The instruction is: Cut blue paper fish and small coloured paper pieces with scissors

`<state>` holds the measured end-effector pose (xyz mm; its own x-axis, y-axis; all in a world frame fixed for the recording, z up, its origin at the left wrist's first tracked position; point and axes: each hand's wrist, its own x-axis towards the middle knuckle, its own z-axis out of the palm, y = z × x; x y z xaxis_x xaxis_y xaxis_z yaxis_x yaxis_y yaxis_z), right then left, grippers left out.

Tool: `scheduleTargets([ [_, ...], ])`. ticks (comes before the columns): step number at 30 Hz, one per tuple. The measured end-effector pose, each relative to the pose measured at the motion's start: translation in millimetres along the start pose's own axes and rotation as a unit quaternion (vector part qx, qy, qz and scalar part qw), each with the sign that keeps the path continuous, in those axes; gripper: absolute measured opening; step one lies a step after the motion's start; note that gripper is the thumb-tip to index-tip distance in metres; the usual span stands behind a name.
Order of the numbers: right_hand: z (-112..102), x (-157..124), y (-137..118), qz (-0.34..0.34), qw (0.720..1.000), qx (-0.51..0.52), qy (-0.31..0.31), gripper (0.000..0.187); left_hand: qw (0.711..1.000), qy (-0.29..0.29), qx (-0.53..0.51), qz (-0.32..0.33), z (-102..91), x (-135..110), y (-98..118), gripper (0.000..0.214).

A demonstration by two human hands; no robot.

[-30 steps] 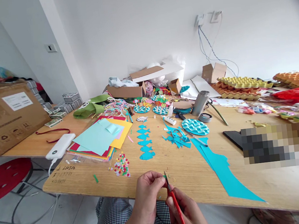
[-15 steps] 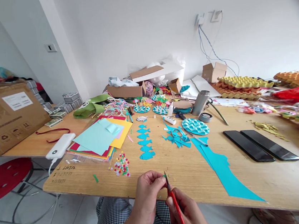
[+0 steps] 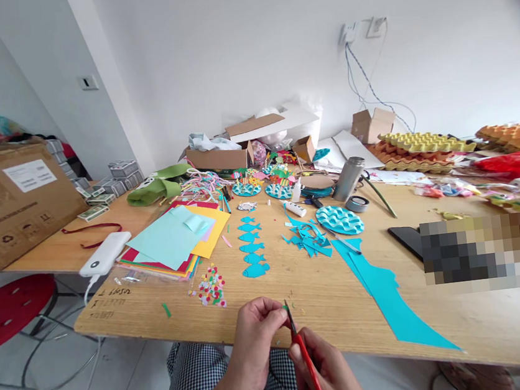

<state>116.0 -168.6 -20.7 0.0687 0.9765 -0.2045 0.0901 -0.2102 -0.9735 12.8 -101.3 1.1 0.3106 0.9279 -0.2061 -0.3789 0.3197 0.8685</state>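
Observation:
My left hand point(image 3: 260, 329) pinches a tiny piece of green paper point(image 3: 284, 307) close to the table's front edge. In my right hand point(image 3: 324, 369) is a pair of scissors with red handles point(image 3: 312, 373); their dark blades point away from me and lie against the green piece. The blades look nearly closed. Beyond my left hand a heap of small coloured paper dots point(image 3: 211, 287) lies on the wood. A column of blue paper fish point(image 3: 252, 249) runs up the middle of the table.
Stacked coloured paper point(image 3: 171, 236) and a white power bank point(image 3: 105, 254) lie at left. Blue offcuts point(image 3: 309, 239), a large blue paper strip point(image 3: 394, 305) and a black phone point(image 3: 403, 241) are at right. A steel flask point(image 3: 349, 178) and egg trays point(image 3: 423, 145) stand farther back.
My hands and the scissors stay almost where they were, with only a slight shift at the blades. A blurred patch now covers part of the phones at right.

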Motion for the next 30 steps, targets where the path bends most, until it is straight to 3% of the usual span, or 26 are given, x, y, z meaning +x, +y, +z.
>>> scheduleTargets([
  [17, -0.7, -0.4, 5.9, -0.001, 1.000, 0.004, -0.007, 0.052, 1.000, 0.010, -0.007, -0.012, -0.4, 0.3, 2.1, 0.011],
  [30, -2.6, -3.4, 0.6, 0.019, 1.000, -0.003, -0.013, 0.053, 0.999, -0.017, 0.033, -0.006, -4.6, 1.6, 5.0, 0.010],
])
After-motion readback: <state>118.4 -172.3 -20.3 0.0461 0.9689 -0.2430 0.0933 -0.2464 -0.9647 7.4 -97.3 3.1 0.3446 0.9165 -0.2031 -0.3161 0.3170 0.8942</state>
